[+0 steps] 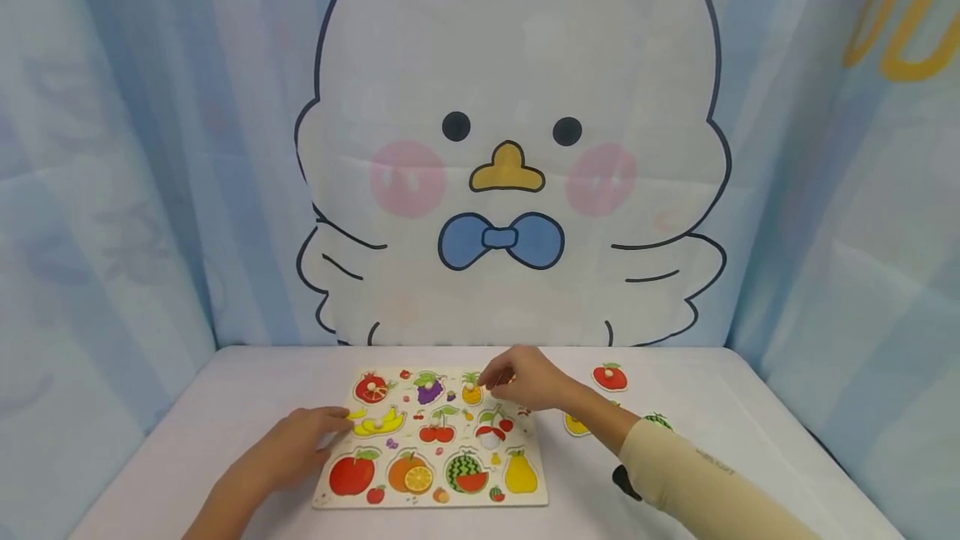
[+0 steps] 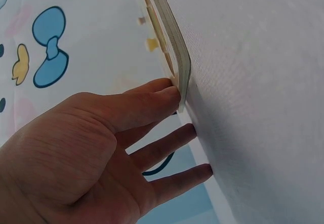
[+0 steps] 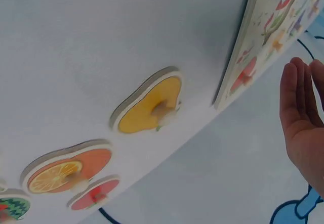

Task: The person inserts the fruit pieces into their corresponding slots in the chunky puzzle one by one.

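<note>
Puzzle board [image 1: 337, 502] lies flat on the table [image 1: 247, 398]. Probably light, stiff, easy to slide; brace at an edge. Left hand [image 1: 300, 440]: thumb and forefinger pinch the left edge, other fingers spread. Right hand [image 1: 528, 379] is just beside the pineapple piece [image 1: 472, 397]; can't tell if the fingertips pinch anything. Pieces look light, rigid; take them by the knobs [image 3: 164, 113].

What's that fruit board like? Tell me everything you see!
The fruit board is a thin, pale rectangle, apparently wood, lying flat on the white table. Three rows of bright, outlined fruits cover it, with tiny ones between; some show pale knobs. The left hand touches its left edge. The right hand is at its far right corner, contact unclear.
</note>
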A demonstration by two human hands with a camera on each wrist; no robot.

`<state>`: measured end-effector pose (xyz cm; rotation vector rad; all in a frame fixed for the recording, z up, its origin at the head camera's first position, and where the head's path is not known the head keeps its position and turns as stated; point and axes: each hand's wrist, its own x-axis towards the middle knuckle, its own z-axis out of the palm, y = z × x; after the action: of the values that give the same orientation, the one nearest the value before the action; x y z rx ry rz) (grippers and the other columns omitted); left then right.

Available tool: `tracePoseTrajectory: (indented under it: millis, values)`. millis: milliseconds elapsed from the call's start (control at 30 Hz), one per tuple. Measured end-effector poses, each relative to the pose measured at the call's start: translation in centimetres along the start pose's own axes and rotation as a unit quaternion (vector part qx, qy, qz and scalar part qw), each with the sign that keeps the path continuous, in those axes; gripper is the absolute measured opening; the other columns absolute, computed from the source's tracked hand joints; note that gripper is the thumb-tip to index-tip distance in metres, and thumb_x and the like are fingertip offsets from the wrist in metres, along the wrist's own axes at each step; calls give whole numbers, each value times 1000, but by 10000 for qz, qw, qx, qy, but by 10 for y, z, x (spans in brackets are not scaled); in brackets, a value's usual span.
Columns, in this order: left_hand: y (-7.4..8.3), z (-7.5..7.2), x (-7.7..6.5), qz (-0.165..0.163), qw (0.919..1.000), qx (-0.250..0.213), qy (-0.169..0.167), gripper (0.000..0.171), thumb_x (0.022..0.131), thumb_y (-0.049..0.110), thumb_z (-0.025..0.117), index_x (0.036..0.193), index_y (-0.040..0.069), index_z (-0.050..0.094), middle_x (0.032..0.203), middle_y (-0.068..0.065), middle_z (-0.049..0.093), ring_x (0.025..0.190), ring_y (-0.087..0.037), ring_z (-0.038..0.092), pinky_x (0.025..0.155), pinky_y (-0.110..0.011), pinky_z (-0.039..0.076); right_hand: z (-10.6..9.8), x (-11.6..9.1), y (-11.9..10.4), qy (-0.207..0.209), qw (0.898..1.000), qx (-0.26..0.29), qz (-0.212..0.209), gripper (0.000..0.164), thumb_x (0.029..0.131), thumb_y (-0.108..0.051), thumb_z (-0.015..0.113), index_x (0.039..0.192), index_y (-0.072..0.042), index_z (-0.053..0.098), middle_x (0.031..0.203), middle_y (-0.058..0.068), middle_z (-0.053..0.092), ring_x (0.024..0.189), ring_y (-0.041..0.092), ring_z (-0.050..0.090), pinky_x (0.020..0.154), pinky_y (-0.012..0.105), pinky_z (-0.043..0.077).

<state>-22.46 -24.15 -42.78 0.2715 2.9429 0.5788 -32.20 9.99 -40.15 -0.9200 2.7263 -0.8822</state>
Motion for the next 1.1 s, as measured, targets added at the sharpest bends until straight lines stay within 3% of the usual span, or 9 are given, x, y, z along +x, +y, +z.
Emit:
tracePoseTrajectory:
  millis: [267, 667, 867, 1100]
  values:
    - [-1, 0, 1, -25, 10000, 3, -30, 36, 82, 8, 73, 117, 11, 68, 129, -8, 60, 122, -37, 50, 99, -59, 42, -30, -32, 26, 180, 9986, -191, 459, 17, 86, -9, 69, 102, -14, 74, 92, -5, 69, 83, 13, 59, 71, 24, 54]
    - [-4, -2, -2, 5, 9999, 92, -47, 38, 81, 8, 73, 118, 10, 67, 129, -10, 59, 121, -38, 50, 98, -60, 42, -60, -82, 65, 447, 9811, -440, 1829, 14, 82, -5, 73, 91, -16, 74, 79, -4, 62, 73, 15, 56, 65, 24, 55]
    - [-4, 0, 0, 24, 9999, 112, -47, 37, 82, 8, 72, 119, 11, 67, 130, -10, 59, 121, -39, 50, 97, -61, 42, -71, -118, 75, 197, 9749, -563, 2147, 8, 80, -7, 75, 84, -14, 72, 74, -1, 59, 70, 16, 53, 61, 25, 52]
    - [-3, 0, 1, 1, 9999, 149, -59, 37, 81, 8, 73, 118, 12, 68, 129, -10, 59, 120, -39, 50, 97, -61, 42, -72, -154, 79, -456, 9632, -192, 2642, 10, 78, -11, 78, 77, -12, 68, 67, 4, 62, 55, 17, 57, 52, 27, 54]
